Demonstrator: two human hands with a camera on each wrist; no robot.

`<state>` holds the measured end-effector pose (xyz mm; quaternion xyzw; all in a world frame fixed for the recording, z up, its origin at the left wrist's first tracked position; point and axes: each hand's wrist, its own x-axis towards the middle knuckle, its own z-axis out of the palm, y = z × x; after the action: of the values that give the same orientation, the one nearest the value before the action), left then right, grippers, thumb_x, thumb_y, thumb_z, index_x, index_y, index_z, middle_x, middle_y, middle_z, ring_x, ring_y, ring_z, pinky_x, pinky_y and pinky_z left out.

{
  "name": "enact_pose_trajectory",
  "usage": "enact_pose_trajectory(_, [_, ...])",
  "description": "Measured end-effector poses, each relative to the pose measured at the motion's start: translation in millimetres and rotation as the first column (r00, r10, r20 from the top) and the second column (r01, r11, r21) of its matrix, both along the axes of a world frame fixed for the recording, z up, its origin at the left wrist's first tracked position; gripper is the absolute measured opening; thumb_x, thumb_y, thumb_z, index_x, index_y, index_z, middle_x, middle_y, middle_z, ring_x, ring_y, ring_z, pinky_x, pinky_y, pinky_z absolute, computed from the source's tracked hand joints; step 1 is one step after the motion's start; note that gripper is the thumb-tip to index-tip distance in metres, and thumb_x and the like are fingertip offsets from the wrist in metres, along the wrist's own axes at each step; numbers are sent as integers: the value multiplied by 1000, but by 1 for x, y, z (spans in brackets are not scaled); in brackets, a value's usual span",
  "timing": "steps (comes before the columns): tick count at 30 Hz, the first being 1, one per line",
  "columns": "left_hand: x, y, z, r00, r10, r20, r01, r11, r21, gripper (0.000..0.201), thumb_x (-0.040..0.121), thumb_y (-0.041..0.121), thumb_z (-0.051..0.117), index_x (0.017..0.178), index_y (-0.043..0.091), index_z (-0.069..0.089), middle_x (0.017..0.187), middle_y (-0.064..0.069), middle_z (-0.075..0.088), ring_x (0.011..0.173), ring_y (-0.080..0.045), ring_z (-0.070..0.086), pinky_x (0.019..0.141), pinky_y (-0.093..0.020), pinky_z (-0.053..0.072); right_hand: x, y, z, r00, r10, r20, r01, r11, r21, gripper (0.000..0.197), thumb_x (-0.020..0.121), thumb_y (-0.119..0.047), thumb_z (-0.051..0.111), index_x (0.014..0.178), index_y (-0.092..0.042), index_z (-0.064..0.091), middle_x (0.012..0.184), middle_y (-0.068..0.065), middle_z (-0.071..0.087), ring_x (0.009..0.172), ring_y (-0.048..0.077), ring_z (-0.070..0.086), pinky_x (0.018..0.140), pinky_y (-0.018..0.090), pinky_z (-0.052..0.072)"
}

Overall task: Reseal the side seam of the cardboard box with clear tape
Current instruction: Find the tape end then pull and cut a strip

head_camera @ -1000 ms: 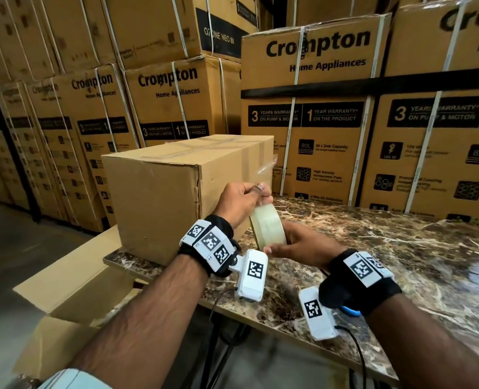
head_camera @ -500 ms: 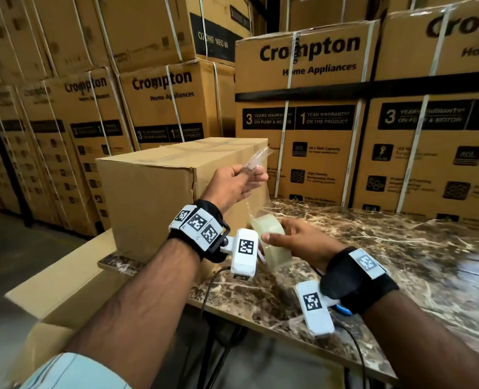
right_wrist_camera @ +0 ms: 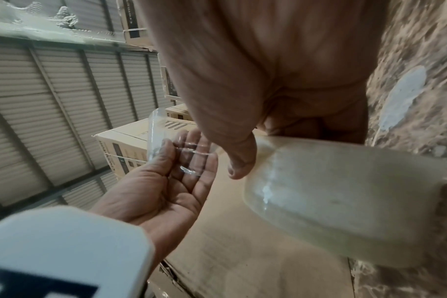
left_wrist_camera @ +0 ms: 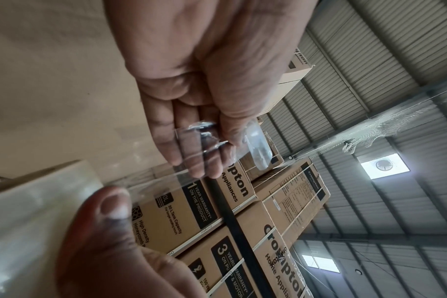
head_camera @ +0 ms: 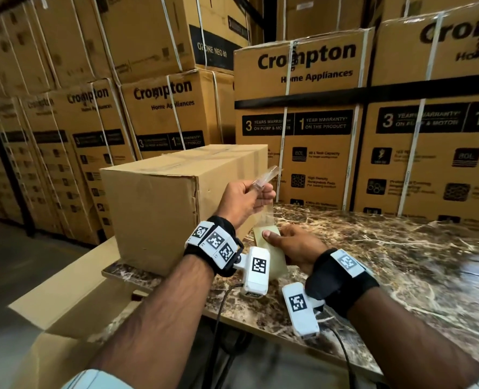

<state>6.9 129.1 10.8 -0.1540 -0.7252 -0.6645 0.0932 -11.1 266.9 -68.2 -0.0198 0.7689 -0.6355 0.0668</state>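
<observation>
A plain cardboard box (head_camera: 159,203) stands on the left end of the marble table (head_camera: 386,262). Its vertical side seam (head_camera: 196,217) at the near corner gapes slightly. My left hand (head_camera: 256,189) is raised beside the box's right face and pinches the free end of the clear tape (head_camera: 264,177). A short clear strip (head_camera: 269,217) runs down from it to the tape roll (head_camera: 272,259). My right hand (head_camera: 277,237) grips that roll low over the table, with its thumb (right_wrist_camera: 240,161) on the roll's rim (right_wrist_camera: 332,201). The tape end (left_wrist_camera: 199,141) sticks to my left fingers.
Tall stacks of printed Crompton cartons (head_camera: 297,130) wall in the table's far side and the left aisle. Flattened cardboard (head_camera: 64,293) leans below the table's left front corner. Cables (head_camera: 224,310) hang under the near edge.
My left hand has risen with the tape end, drawing a strip off the roll. My right hand has lowered the roll toward the table.
</observation>
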Motion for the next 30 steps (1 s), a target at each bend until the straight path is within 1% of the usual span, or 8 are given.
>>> enact_pose_trajectory(4, [-2, -1, -2, 999, 19, -41, -20, 1000, -5, 23, 100, 16, 49, 105, 3, 67, 105, -18, 72, 102, -31, 68, 95, -44, 51, -3, -4, 2, 999, -28, -28, 30, 998, 56, 49, 81, -45, 72, 103, -3, 60, 102, 18, 72, 94, 35, 70, 82, 56, 57])
enact_pose_trajectory(9, [-1, 4, 17, 989, 43, -144, -37, 998, 43, 26, 100, 19, 49, 108, 2, 67, 101, -14, 74, 95, -26, 71, 86, -38, 56, -5, -3, 0, 990, -137, -25, 138, 987, 79, 41, 86, -44, 67, 75, -12, 44, 81, 15, 65, 76, 30, 66, 66, 44, 58])
enact_pose_trajectory(11, [-2, 5, 20, 988, 34, -149, -29, 999, 32, 26, 100, 18, 48, 111, 2, 66, 102, -13, 73, 94, -22, 71, 84, -34, 56, -6, -1, 1, 992, -126, -15, 127, 985, 118, 42, 86, -47, 66, 76, -9, 48, 84, 16, 68, 77, 30, 68, 70, 47, 60])
enact_pose_trajectory(17, [2, 10, 12, 989, -68, -129, 80, 993, 90, 27, 99, 17, 50, 113, 0, 65, 96, -7, 73, 80, -10, 70, 71, -24, 53, 4, 15, 1, 993, -101, -68, 118, 930, 348, 63, 84, -67, 52, 97, -6, 58, 92, 11, 68, 75, 21, 66, 58, 28, 51])
enact_pose_trajectory(20, [8, 15, 7, 982, -80, -170, 96, 991, 89, 29, 98, 19, 52, 114, 0, 65, 101, -11, 73, 88, -17, 70, 75, -27, 56, 18, 45, 4, 960, -169, -224, 271, 770, 577, 41, 93, -46, 56, 73, -11, 54, 71, 5, 57, 64, 19, 54, 53, 24, 36])
enact_pose_trajectory(23, [14, 17, 3, 976, -79, -201, 96, 993, 75, 28, 97, 20, 53, 113, 1, 66, 104, -12, 74, 97, -26, 70, 84, -38, 55, 29, 73, 2, 975, -130, -180, 221, 483, 847, 16, 91, -23, 62, 93, -8, 65, 90, 9, 65, 81, 24, 59, 64, 25, 40])
enact_pose_trajectory(26, [18, 18, 1, 977, -75, -200, 93, 992, 82, 28, 97, 20, 53, 113, 1, 66, 104, -13, 74, 100, -31, 69, 85, -41, 55, 34, 84, -9, 996, -83, -21, 37, 199, 979, 29, 83, -20, 70, 107, -4, 68, 105, 11, 69, 94, 26, 64, 69, 27, 47])
enact_pose_trajectory(30, [24, 21, -2, 981, -71, -181, 87, 993, 77, 29, 98, 22, 53, 114, 2, 66, 104, -11, 74, 101, -30, 70, 82, -36, 56, 36, 87, -19, 997, -35, 74, -69, 120, 990, 39, 69, -36, 83, 89, -6, 68, 86, 5, 68, 83, 25, 63, 70, 29, 49])
